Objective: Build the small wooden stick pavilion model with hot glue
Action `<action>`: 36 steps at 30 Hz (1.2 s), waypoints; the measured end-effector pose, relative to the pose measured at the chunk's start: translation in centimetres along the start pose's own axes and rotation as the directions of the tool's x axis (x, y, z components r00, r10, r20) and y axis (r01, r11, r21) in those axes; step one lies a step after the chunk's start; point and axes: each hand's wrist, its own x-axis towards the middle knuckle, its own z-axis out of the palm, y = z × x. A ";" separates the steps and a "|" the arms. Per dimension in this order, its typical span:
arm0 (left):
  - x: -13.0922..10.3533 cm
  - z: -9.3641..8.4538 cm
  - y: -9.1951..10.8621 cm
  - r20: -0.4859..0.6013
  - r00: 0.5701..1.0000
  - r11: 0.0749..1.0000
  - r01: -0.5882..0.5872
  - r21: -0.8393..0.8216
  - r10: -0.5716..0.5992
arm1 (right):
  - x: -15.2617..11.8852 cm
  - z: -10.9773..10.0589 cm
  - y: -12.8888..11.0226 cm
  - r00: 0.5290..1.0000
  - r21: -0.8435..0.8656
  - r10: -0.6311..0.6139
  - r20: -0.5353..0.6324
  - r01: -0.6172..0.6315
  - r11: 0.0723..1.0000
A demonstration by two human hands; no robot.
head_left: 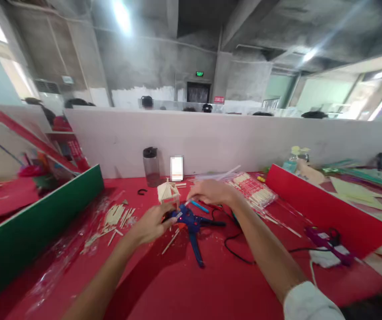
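A blue two-handled cutter [193, 224] lies on the red tabletop with its handles spread towards me and to the right. My left hand [152, 224] is closed, its thumb and fingers around the left end of the cutter head. Above the cutter, my right hand [211, 192] is pinched, with a small pale piece at its fingertips that is too blurred to name. Just behind both hands stands a small house model [168, 193] of wooden sticks with a pitched roof. A blue pen [199, 206] lies beneath my right hand.
Loose wooden sticks [114, 215] lie on the left; packed sticks [252, 191] lie at right. A bottle [151, 166] stands at the back. Green [44, 213] and red [324, 209] dividers flank the table. A black cable [239, 258] runs towards a purple power strip [329, 242].
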 end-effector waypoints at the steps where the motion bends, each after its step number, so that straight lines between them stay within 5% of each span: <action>1: 0.1 0.0 0.1 -0.017 1.000 1.000 0.001 -0.009 -0.001 | 0.1 0.1 0.1 1.000 -0.004 -0.001 -0.004 0.001 1.000; 8: 0.2 -0.5 0.4 -0.113 0.993 0.995 0.035 -0.094 -0.046 | 0.9 -0.5 -1.8 0.979 -0.101 -0.020 -0.203 0.000 0.995; 11: 0.2 -0.9 0.2 -0.145 0.988 0.997 0.053 -0.049 -0.060 | 0.3 -2.0 -3.7 0.957 0.003 -0.015 -0.289 0.017 1.000; 15: 0.1 -1.3 -0.2 -0.161 0.986 0.999 0.040 -0.008 -0.041 | -0.8 -2.2 -4.8 0.991 0.181 0.126 0.041 -0.131 0.975; 19: 0.0 -1.5 -0.4 -0.152 0.988 0.999 -0.035 -0.010 0.033 | 0.1 0.4 -3.7 0.915 0.166 0.372 0.158 -0.396 0.903; 24: 0.0 -1.4 -0.4 -0.130 0.990 0.998 -0.053 0.040 0.058 | 2.3 3.2 -2.3 0.963 0.413 0.155 0.222 -0.236 0.879; 29: 0.0 -1.2 0.8 -0.179 0.982 0.993 -0.046 0.109 0.065 | 2.6 4.9 -1.5 0.991 0.587 0.069 0.119 -0.126 0.799; 31: -0.2 -1.5 1.3 -0.294 0.950 0.991 -0.070 0.115 0.101 | 2.5 5.2 -1.0 0.990 0.595 0.099 0.097 -0.137 0.792; 34: -0.7 -2.4 1.3 -0.535 0.840 0.995 -0.052 0.086 0.090 | 1.9 5.0 0.1 0.986 0.642 0.165 0.018 -0.138 0.754; 36: -1.0 -3.2 0.5 -0.594 0.803 0.997 -0.004 0.077 0.049 | 1.2 4.6 0.9 0.967 0.664 0.246 -0.063 -0.143 0.734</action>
